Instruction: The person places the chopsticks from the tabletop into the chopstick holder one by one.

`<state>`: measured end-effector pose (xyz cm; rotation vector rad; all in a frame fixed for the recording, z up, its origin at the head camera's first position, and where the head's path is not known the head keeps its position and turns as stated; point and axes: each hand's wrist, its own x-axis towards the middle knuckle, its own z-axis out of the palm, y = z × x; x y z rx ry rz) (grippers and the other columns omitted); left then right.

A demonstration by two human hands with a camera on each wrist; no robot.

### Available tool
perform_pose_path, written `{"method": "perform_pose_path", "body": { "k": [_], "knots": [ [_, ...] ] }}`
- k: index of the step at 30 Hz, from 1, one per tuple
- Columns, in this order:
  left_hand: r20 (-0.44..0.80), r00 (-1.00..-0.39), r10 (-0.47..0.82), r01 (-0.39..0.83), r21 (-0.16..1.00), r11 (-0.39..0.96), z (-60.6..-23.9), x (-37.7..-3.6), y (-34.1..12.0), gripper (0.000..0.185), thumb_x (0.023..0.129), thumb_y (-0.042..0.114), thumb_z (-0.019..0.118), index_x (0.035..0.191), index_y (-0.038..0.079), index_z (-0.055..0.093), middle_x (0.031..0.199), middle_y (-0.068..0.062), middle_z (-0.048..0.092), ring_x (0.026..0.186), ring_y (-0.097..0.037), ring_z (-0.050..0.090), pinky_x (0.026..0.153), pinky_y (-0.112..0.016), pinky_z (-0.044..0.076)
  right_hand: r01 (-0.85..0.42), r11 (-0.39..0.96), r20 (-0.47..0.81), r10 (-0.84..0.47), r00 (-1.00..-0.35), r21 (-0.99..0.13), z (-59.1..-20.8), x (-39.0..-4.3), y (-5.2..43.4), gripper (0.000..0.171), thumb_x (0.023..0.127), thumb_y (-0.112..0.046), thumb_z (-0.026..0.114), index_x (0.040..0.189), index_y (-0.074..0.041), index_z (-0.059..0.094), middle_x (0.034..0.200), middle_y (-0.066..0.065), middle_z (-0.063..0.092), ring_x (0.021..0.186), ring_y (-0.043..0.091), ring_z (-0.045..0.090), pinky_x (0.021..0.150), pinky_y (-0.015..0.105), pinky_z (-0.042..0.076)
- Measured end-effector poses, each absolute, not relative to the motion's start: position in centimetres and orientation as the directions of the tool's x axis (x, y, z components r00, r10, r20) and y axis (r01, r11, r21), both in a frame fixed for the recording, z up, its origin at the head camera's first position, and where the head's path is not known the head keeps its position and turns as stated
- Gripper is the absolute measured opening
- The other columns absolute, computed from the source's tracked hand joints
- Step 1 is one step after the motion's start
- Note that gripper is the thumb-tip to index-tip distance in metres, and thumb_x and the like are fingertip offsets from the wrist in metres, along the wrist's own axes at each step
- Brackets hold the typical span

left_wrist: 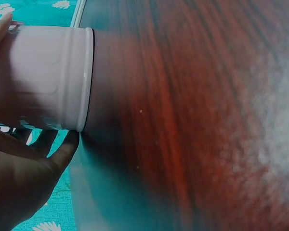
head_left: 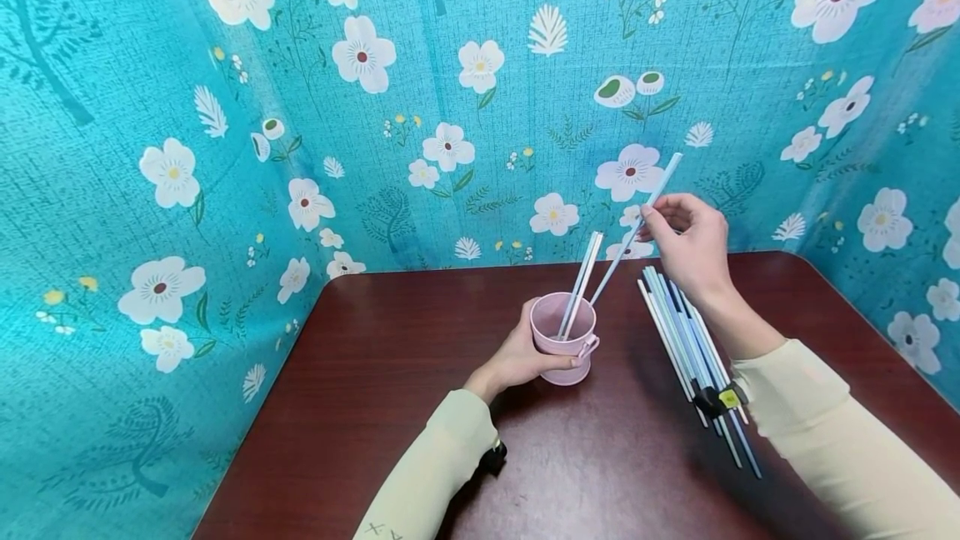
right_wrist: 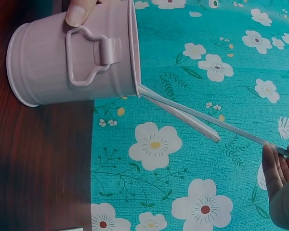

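Observation:
A small pink metal bucket (head_left: 564,365) with a side handle stands on the table, a few thin white and pale sticks (head_left: 583,286) leaning out of its mouth. My left hand (head_left: 521,354) grips the bucket from the left, thumb across the front; in the left wrist view its fingers (left_wrist: 62,151) curve under the bucket's wall. Up to the right, my right hand (head_left: 693,244) pinches a long light-blue stick (head_left: 660,182) between thumb and fingertips. That stick slants down left, its lower end overlapping the bucket's rim in the right wrist view.
A bundle of white, light-blue and dark-blue sticks (head_left: 678,332) lies on the right of the dark wood table (head_left: 375,373), partly under my right forearm. A turquoise flowered cloth (head_left: 480,157) hangs behind the table and along its sides.

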<state>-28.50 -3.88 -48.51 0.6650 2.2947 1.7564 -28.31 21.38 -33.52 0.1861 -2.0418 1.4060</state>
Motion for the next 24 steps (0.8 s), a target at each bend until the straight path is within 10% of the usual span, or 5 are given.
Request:
{"method": "perform_pose_path", "body": {
  "k": [24],
  "knots": [
    [0.148, -0.884, 0.443, 0.259, 0.945, 0.202, -48.9, -28.6, -3.8, 0.101, 0.07, 0.018, 0.096, 0.148, 0.028, 0.033, 0.138, -0.001, 0.058, 0.127, -0.021, 0.056, 0.11, -0.037, 0.039, -0.48, 0.514, 0.625, 0.147, -0.767, -0.711, -37.1, -29.5, 20.7, 0.018, 0.1, -0.013, 0.067, 0.1, 0.005, 0.065, 0.087, 0.019, 0.072, 0.068, -0.007, 0.063, 0.054, 0.013, 0.049]
  ]
}}
